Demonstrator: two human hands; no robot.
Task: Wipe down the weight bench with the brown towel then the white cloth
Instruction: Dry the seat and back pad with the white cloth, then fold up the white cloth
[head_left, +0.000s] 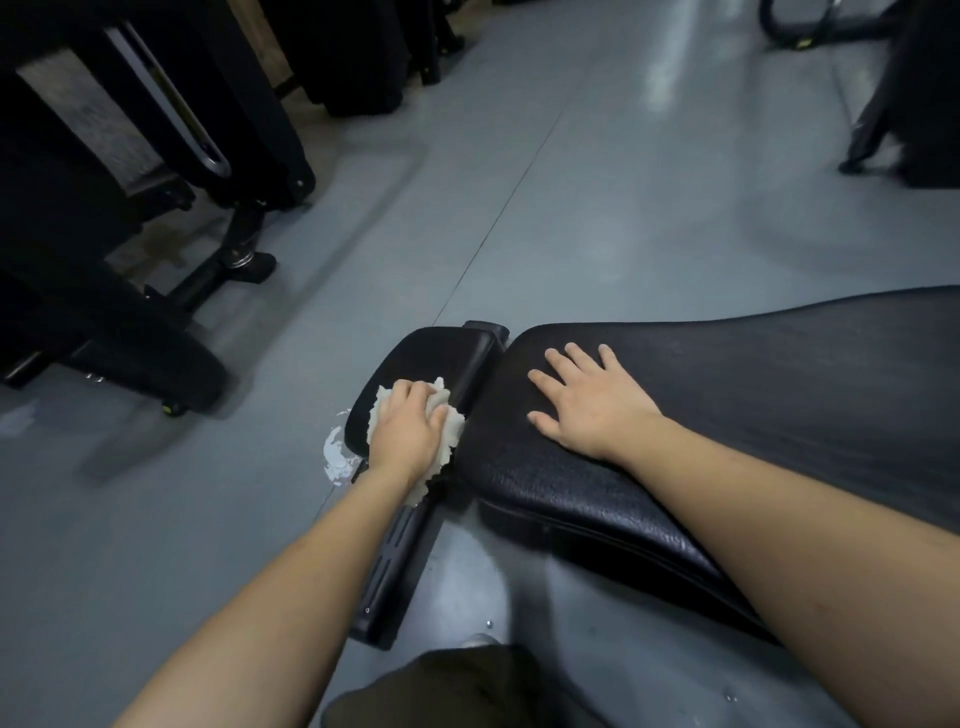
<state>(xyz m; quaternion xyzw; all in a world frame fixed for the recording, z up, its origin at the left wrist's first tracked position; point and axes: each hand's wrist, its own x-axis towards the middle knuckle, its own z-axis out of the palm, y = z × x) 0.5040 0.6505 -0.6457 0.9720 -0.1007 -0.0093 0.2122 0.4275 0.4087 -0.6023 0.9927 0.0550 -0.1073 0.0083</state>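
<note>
The black padded weight bench has a long back pad (753, 415) running to the right and a small seat pad (436, 353) at its left end. My left hand (408, 428) presses a crumpled white cloth (451, 434) onto the near part of the small seat pad, its fingers closed over the cloth. My right hand (589, 397) lies flat, fingers spread, on the left end of the long pad and holds nothing. No brown towel is in view.
The bench's black metal frame rail (389, 566) runs toward me below the seat pad. A white smear (335, 457) marks the grey floor beside the seat. Black gym machines (130, 208) stand at the left and another frame (883, 130) at the far right. My knee (457, 686) shows at the bottom.
</note>
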